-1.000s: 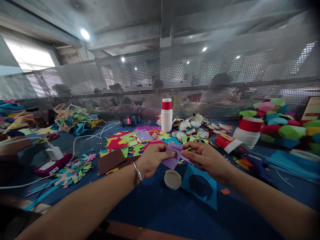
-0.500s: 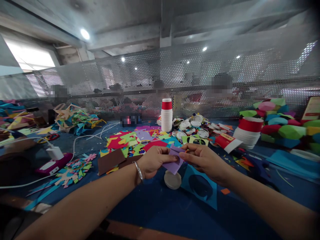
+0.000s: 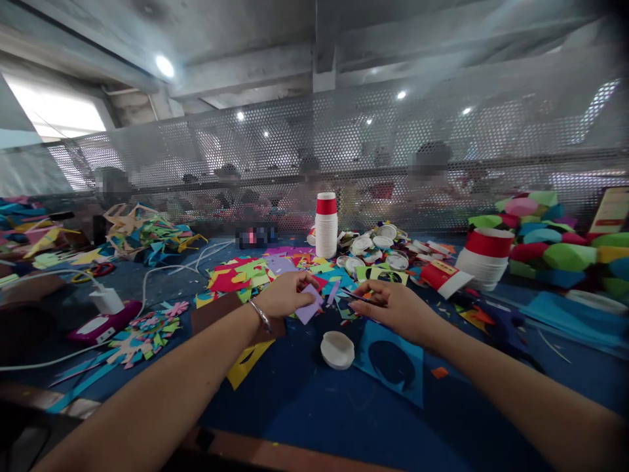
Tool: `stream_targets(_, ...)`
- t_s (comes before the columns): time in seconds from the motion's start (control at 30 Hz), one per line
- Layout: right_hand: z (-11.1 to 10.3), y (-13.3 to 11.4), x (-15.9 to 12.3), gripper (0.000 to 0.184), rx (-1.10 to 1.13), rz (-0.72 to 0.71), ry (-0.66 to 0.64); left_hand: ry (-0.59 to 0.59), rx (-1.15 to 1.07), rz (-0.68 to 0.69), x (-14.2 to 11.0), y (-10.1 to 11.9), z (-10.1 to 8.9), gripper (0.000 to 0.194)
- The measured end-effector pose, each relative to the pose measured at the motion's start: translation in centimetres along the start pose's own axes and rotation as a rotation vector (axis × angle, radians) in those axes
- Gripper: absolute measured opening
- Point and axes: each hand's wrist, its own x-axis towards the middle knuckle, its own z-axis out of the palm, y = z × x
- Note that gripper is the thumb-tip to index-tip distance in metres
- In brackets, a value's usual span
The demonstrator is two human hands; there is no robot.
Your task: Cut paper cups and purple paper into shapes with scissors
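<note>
My left hand [image 3: 285, 294] pinches a small piece of purple paper [image 3: 308, 305] between thumb and fingers. A narrow purple strip [image 3: 333, 292] is just to the right of that piece, apart from it. My right hand [image 3: 388, 305] is closed on a thin dark tool [image 3: 362, 298] whose tip points left; its exact kind is unclear. Below and between the hands, a shallow white paper cup bottom [image 3: 337, 349] lies on the blue table [image 3: 314, 406]. Beside it rests a blue paper sheet [image 3: 415, 377] with a large round hole.
Behind the hands lie colourful paper scraps [image 3: 236, 275], a stack of paper cups [image 3: 326, 229] and a heap of white discs [image 3: 362, 245]. More stacked cups [image 3: 484, 259] lean at right. A purple power strip [image 3: 105, 324] with white cables and fringed paper strips [image 3: 147, 337] sit left.
My hands have moved apart, the left one going left with the purple paper. A purple strip now shows separately between them. The dark tool and a yellow paper cut-out have come into sight.
</note>
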Motion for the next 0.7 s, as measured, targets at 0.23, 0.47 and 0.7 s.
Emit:
stream_targets(0.23, -1.2, 0.4, 0.2, 0.04, -0.137, -0.027, 0.023, 0.122, 0.587, 0.32, 0.1, -0.5, -0.6, 0.023)
stream_targets(0.47, -1.1, 0.0, -0.5, 0.03, -0.856, -0.286, 0.011, 0.215, 0.825, 0.517, -0.8, 0.9, 1.2, 0.019)
stream_targets(0.7, -1.2, -0.9, -0.9, 0.027, -1.19, -0.352, -0.022, 0.203, 0.926, 0.607, -1.6, 1.7, 2.4, 0.017)
